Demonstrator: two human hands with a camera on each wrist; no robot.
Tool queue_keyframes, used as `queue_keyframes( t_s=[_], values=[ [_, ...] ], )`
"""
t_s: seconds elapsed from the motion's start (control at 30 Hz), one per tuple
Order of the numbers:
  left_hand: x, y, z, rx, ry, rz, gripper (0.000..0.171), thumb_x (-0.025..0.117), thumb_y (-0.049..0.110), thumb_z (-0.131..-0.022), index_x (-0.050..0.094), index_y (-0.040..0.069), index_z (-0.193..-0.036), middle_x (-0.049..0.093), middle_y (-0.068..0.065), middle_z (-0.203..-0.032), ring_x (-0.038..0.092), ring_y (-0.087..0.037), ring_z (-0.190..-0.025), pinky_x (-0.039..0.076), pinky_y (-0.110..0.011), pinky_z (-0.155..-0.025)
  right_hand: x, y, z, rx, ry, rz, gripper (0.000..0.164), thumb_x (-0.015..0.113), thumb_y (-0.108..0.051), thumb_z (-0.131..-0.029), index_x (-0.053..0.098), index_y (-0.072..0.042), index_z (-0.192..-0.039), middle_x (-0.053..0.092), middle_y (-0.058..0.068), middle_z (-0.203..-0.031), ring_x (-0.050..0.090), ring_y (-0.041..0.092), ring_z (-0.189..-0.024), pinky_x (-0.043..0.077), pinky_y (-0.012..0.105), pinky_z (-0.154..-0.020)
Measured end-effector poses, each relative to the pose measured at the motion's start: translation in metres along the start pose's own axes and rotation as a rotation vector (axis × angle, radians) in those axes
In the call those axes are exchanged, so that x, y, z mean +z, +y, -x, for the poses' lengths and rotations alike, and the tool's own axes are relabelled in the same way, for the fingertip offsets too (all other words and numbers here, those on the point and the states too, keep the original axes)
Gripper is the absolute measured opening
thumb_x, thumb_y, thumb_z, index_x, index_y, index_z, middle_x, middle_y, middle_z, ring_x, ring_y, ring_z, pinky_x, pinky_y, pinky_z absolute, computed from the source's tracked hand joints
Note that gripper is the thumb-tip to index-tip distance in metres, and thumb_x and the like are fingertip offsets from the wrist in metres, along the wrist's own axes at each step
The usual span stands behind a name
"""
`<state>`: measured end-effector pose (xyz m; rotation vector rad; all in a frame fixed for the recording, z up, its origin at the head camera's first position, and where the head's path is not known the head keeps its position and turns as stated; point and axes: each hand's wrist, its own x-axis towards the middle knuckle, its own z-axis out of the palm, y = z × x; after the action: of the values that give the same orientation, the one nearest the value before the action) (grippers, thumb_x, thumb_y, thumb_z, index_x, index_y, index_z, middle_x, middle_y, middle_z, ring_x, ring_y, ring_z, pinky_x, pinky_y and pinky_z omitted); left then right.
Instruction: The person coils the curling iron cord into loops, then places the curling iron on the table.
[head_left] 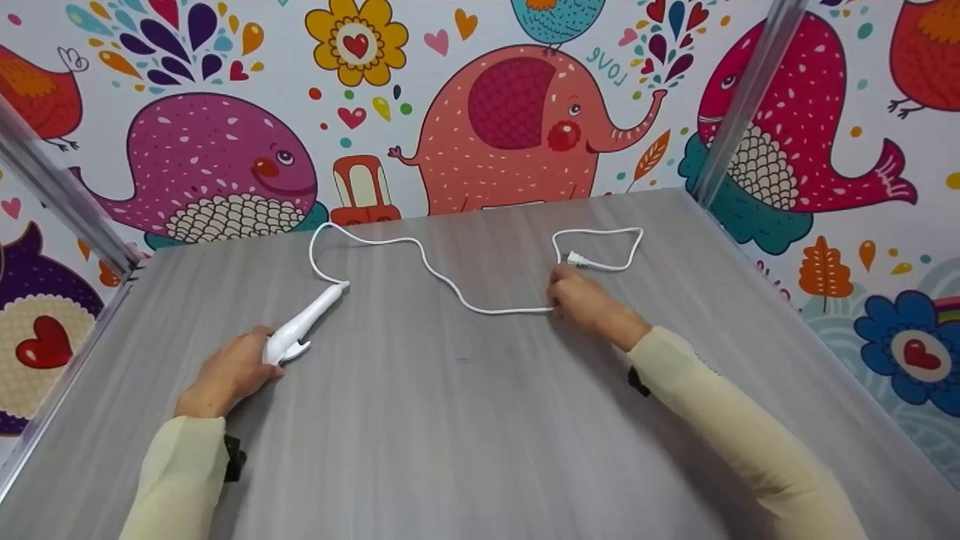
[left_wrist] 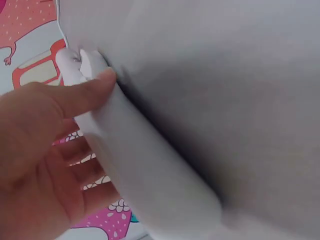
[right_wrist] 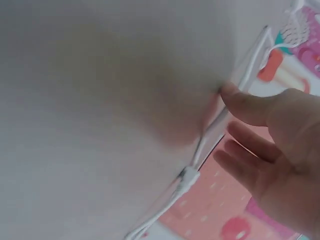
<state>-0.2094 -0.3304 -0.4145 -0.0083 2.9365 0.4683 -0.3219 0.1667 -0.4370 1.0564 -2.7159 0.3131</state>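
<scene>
A white curling iron (head_left: 304, 322) lies slanted on the left side of the table, its lever (head_left: 296, 352) facing the right. My left hand (head_left: 234, 369) grips it at the lower end in the head view. In the left wrist view the thumb presses on the smooth white body (left_wrist: 145, 165), and the other fingers are behind it. From the iron's far tip a white power cord (head_left: 439, 276) winds across to my right hand (head_left: 589, 304), which pinches it near the tabletop. Just beyond those fingers sits the plug (head_left: 577, 259), beside a loop of cord.
The grey wood-grain table (head_left: 420, 442) extends under both arms. Behind it stands a wall with printed cartoon animals (head_left: 502, 172), and metal posts (head_left: 739, 112) rise at its back corners. A dark strap piece (head_left: 235, 459) shows at the left wrist.
</scene>
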Motion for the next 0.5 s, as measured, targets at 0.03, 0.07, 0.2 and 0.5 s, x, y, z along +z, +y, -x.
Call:
queue_keyframes(
  t_s=[0.03,0.07,0.2,0.5],
  values=[
    [0.0,-0.001,0.001,-0.01,-0.002,0.0,0.062,0.073,0.009,-0.085,0.044,-0.013,-0.136,0.055,-0.04,-0.129,0.057,-0.049,-0.111,0.044,-0.061,-0.091,0.0,0.006,0.002,0.009,0.028,0.015,0.007,0.073,0.005,-0.068,0.069,-0.001,-0.07,0.061,0.017,-0.088,0.059,0.035,-0.085,0.05,0.045,-0.076],
    [0.0,-0.002,0.001,-0.015,-0.003,0.002,0.061,0.073,0.008,-0.085,0.044,-0.012,-0.135,0.055,-0.04,-0.129,0.057,-0.049,-0.111,0.044,-0.061,-0.091,0.0,0.012,0.004,0.024,0.045,0.026,0.006,0.073,0.004,-0.068,0.07,-0.001,-0.07,0.06,0.017,-0.087,0.058,0.035,-0.084,0.049,0.046,-0.075],
    [0.0,-0.006,0.002,-0.015,-0.01,0.01,0.058,0.072,0.003,-0.085,0.045,-0.009,-0.135,0.054,-0.04,-0.13,0.056,-0.049,-0.112,0.043,-0.062,-0.093,-0.002,0.033,0.009,0.079,0.069,0.034,0.008,0.073,0.005,-0.069,0.076,-0.001,-0.073,0.061,0.016,-0.08,0.06,0.036,-0.077,0.049,0.047,-0.07],
    [0.002,-0.011,0.0,0.083,0.009,0.041,0.052,0.07,-0.003,-0.081,0.051,-0.002,-0.129,0.057,-0.035,-0.127,0.056,-0.049,-0.11,0.043,-0.064,-0.09,-0.013,0.065,0.016,0.282,-0.015,-0.003,0.012,0.069,0.005,-0.082,0.079,-0.002,-0.084,0.067,0.015,-0.082,0.064,0.032,-0.077,0.052,0.047,-0.069]
  ],
)
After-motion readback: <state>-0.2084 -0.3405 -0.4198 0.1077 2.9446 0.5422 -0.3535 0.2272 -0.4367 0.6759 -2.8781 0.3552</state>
